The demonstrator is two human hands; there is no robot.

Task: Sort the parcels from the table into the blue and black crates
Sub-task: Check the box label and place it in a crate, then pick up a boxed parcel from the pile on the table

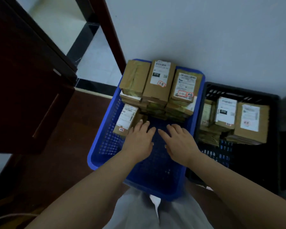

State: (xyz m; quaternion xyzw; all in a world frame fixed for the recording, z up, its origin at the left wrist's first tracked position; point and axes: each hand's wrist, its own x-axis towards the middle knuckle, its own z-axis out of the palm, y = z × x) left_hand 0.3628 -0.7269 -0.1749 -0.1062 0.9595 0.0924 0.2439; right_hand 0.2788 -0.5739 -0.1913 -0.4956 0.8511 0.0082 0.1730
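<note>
Both hands hang over the blue crate [104, 146], fingers flat and loose, nothing held: left hand [139, 139] beside a lone parcel [127, 119] leaning at the crate's left wall, right hand [180, 142] over bare mesh. Behind them the stack [160, 86] rises above the rim, so a nudge could likely topple it. More parcels sit in the black crate [241, 91]. The table isn't in view.
</note>
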